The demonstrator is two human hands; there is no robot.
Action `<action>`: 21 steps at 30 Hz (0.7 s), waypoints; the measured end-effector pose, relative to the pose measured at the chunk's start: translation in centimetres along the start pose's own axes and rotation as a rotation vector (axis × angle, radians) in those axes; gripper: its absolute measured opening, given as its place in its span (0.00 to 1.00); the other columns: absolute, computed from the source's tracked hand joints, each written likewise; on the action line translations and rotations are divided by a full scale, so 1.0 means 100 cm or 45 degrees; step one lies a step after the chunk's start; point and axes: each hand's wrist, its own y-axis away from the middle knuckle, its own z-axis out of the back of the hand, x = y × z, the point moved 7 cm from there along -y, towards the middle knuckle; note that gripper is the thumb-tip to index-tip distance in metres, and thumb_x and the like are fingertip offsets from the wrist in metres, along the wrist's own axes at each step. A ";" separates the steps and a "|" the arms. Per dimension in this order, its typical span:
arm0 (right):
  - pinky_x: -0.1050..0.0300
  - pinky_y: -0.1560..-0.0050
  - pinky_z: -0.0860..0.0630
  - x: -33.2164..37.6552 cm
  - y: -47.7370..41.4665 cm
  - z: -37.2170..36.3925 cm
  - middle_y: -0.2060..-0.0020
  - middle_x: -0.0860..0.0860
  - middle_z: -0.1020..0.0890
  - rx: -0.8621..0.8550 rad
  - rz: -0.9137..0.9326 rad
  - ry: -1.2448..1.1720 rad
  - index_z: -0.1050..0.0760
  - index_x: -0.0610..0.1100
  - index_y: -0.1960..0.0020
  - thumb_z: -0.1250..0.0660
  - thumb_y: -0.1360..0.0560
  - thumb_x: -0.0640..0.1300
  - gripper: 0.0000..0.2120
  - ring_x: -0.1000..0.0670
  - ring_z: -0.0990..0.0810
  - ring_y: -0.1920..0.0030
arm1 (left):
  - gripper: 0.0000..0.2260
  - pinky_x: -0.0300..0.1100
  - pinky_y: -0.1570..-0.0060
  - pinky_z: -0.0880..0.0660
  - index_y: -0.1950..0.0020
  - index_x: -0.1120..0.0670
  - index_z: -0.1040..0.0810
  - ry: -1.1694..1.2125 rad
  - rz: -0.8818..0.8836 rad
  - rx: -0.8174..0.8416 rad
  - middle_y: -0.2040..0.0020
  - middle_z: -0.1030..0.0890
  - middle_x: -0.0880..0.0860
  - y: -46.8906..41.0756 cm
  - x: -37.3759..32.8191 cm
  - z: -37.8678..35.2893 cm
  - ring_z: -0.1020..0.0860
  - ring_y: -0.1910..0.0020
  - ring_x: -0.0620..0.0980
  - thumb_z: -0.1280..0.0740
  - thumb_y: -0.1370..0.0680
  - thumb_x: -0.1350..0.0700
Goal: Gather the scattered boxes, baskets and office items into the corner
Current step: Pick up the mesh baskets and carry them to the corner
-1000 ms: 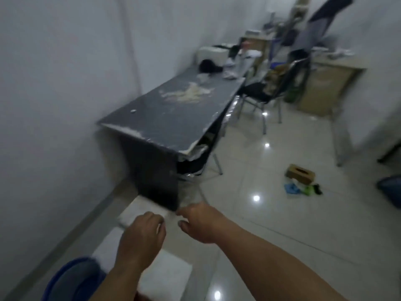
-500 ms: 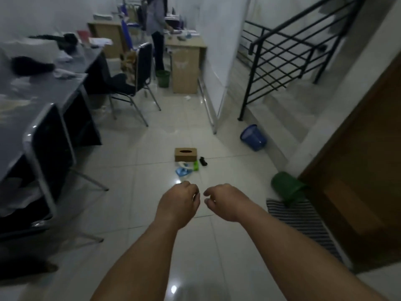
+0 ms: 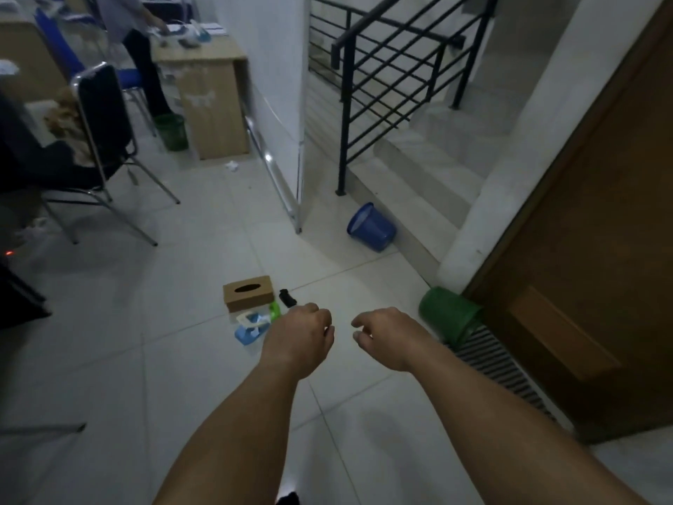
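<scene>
Hovering left hand (image 3: 299, 337), right hand (image 3: 392, 337) — empty

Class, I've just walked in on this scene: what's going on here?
A person holds both arms out over a tiled floor; the left hand and right hand are loosely curled and hold nothing. A cardboard tissue box and some small items lie just beyond the left hand. A blue basket lies tipped by the stairs, a green basket tipped by the door. None is picked up yet.

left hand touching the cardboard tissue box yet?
Apart. Head view: a small green item and floor show between the left hand and the cardboard tissue box.
</scene>
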 end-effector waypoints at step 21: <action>0.51 0.41 0.25 -0.193 -0.425 0.196 0.37 0.48 0.23 0.026 -0.156 -0.115 0.29 0.51 0.31 0.42 0.20 0.54 0.19 0.47 0.23 0.41 | 0.14 0.42 0.55 0.27 0.41 0.49 0.22 0.065 0.058 0.159 0.47 0.21 0.49 -0.497 0.047 -0.097 0.24 0.50 0.50 0.41 0.20 0.46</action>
